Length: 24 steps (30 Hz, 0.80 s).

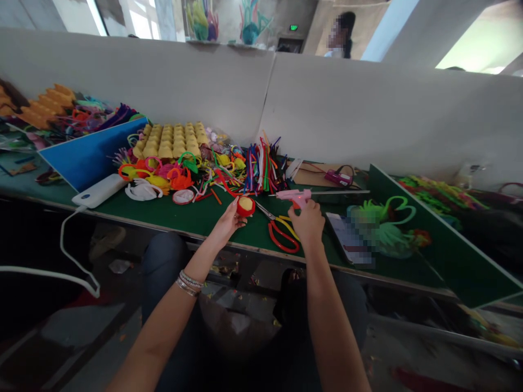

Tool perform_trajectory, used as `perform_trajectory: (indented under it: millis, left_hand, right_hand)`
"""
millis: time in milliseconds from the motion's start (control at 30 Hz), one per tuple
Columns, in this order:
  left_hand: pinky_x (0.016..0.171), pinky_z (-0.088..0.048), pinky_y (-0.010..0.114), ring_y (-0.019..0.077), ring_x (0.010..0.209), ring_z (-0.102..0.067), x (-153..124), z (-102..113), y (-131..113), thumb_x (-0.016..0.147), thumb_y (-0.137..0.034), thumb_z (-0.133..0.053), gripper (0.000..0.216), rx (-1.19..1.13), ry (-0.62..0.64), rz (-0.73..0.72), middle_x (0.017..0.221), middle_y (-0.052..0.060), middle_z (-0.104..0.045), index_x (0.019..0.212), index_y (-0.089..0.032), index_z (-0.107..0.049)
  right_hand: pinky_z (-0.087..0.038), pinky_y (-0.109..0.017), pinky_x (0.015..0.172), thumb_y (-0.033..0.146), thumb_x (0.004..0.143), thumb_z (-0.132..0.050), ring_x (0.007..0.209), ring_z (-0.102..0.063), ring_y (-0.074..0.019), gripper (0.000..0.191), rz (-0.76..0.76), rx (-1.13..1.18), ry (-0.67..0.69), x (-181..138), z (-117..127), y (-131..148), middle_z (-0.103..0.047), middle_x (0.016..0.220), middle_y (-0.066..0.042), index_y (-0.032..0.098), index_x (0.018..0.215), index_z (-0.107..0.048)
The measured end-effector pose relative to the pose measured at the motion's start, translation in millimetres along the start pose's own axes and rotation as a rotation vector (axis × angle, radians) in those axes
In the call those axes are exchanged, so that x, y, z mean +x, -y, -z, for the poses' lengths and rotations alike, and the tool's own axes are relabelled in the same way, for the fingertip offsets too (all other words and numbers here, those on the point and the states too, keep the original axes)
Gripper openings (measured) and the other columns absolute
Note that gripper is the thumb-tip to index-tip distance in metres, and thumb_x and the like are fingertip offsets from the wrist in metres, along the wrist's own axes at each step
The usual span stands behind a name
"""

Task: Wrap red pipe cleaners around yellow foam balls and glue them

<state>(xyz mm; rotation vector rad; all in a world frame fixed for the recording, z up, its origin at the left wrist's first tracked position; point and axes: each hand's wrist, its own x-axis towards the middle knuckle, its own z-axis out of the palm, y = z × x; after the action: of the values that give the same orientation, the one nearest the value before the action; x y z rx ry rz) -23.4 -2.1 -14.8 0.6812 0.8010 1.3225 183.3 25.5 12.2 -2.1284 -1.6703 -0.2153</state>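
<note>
My left hand [229,220] is closed around a small round piece with a yellow middle and a red fuzzy rim [245,206], held just above the green table [196,215]. My right hand [307,220] grips a pink glue gun [295,197] whose nozzle points left toward that piece, a short gap away. Red and yellow handled scissors [280,231] lie on the table between my two hands.
A pile of coloured pipe cleaners [261,166] and fuzzy shapes [171,177] lies behind my hands, with a yellow egg tray [171,140], a blue board [87,155] and a white power bank [98,190] at left. Green fuzzy craft [386,228] sits at right. A person stands beyond the white partition [368,109].
</note>
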Motion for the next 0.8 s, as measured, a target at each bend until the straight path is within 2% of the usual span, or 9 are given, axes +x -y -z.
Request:
perform_trajectory:
  millis: [167, 300, 433, 567, 800]
  left_hand:
    - [0.052, -0.044, 0.016, 0.0074, 0.053, -0.055, -1.5, -1.5, -0.6, 0.085, -0.05, -0.047, 0.063, 0.013, -0.018, -0.005, 0.065, -0.001, -0.059, 0.14, -0.024, -0.028]
    - [0.053, -0.045, 0.017, 0.0071, 0.053, -0.054, -2.4, -2.6, -0.1, 0.087, -0.05, -0.043, 0.06, 0.053, -0.008, -0.017, 0.066, -0.001, -0.059, 0.139, -0.023, -0.031]
    - [0.053, -0.045, 0.017, 0.007, 0.054, -0.053, -3.0, -2.7, 0.7, 0.088, -0.049, -0.041, 0.056, 0.146, -0.033, -0.072, 0.07, 0.0, -0.06, 0.136, -0.021, -0.035]
    - [0.056, -0.046, 0.018, 0.0072, 0.059, -0.055, -4.2, -2.2, 1.7, 0.086, -0.048, -0.045, 0.052, 0.298, -0.091, -0.159, 0.086, 0.004, -0.063, 0.129, -0.018, -0.046]
    - [0.056, -0.046, 0.019, 0.0072, 0.06, -0.053, -3.7, -3.9, 2.5, 0.086, -0.047, -0.047, 0.05, 0.375, -0.126, -0.152, 0.102, 0.006, -0.062, 0.126, -0.018, -0.049]
  right_hand:
    - [-0.043, -0.036, 0.07, 0.043, 0.077, -0.051, 0.09, -0.056, -0.0276, 0.047, -0.026, 0.167, -0.16, -1.4, 4.5, -0.2, -0.055, 0.106, -0.016, 0.01, 0.111, -0.049]
    - [-0.044, -0.036, 0.069, 0.057, 0.073, -0.053, 0.09, -0.056, -0.0274, 0.054, -0.013, 0.255, -0.166, -6.0, 11.8, -0.6, -0.057, 0.104, -0.014, 0.014, 0.106, -0.053]
    - [-0.045, -0.035, 0.067, 0.063, 0.074, -0.051, 0.09, -0.057, -0.0273, 0.058, 0.086, 0.288, -0.19, -11.3, 17.1, 2.3, -0.058, 0.105, -0.013, 0.016, 0.107, -0.054]
    - [-0.048, -0.034, 0.067, 0.061, 0.076, -0.051, 0.092, -0.059, -0.0258, 0.055, 0.236, 0.331, -0.265, -16.4, 17.4, 7.0, -0.058, 0.106, -0.013, 0.017, 0.109, -0.052]
    - [-0.049, -0.029, 0.061, 0.053, 0.082, -0.05, 0.092, -0.06, -0.0234, 0.046, 0.39, 0.277, -0.314, -24.8, 17.6, 15.7, -0.058, 0.104, -0.012, 0.017, 0.111, -0.05]
